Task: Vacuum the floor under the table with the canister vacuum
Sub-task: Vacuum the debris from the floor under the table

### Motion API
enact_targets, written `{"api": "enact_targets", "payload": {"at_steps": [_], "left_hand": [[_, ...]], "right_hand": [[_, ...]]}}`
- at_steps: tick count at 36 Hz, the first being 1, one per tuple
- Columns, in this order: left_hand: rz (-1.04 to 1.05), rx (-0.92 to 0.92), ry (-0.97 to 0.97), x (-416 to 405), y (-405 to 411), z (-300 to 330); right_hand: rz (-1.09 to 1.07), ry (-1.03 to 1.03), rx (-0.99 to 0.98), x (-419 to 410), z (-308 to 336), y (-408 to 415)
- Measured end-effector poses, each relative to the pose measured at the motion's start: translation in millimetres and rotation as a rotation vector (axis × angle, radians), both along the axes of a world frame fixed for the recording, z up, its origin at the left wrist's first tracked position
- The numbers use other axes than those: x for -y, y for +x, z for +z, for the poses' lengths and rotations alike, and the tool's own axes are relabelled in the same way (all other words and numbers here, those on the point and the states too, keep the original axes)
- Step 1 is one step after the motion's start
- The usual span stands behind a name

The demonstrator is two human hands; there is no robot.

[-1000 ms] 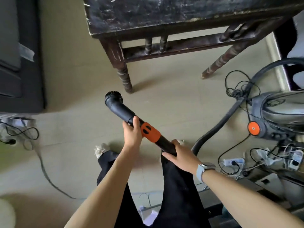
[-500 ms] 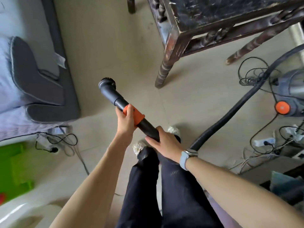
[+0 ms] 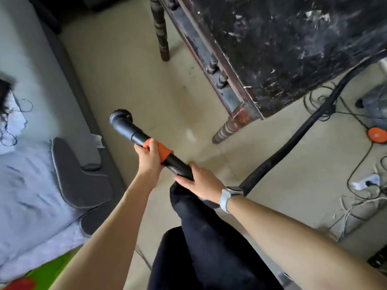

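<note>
Worn black table point(image 3: 293, 45) overhead right, bare tiled floor point(image 3: 129, 76) beneath, not yet reached.

Below that, ribbed black hose point(image 3: 278, 155) trailing right toward the canister vacuum point(image 3: 376, 110) at frame edge; stiff plastic wand point(image 3: 138, 136), raised off the floor left of the near table leg, round brush nozzle point(image 3: 121, 115) leading. Left hand point(image 3: 149, 158) clenched around the orange collar point(image 3: 161, 150), right hand point(image 3: 201, 183) wrapped around the wand's rear end. Likely light and rigid; hose drag probably the only resistance.

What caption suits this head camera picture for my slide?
Both hands, left and right, grip the vacuum wand beside the dark table.
</note>
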State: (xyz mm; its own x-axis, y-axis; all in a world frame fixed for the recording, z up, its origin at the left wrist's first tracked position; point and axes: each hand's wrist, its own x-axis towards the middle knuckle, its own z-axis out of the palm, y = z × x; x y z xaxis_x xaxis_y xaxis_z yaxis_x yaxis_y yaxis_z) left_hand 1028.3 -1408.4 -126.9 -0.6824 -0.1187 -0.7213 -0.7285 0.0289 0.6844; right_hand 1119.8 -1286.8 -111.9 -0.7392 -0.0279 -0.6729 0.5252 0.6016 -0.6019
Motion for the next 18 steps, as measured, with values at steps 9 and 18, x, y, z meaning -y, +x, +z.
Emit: {"api": "enact_targets", "payload": {"at_steps": [9,18], "left_hand": [[-0.217,0.079,-0.101,-11,-97,0],[-0.430,0.141,-0.037,-37,-187,-10]], "right_hand": [[-0.201,-0.001,0.000,14,-7,-70],[-0.470,0.078,0.002,18,-13,-139]]}}
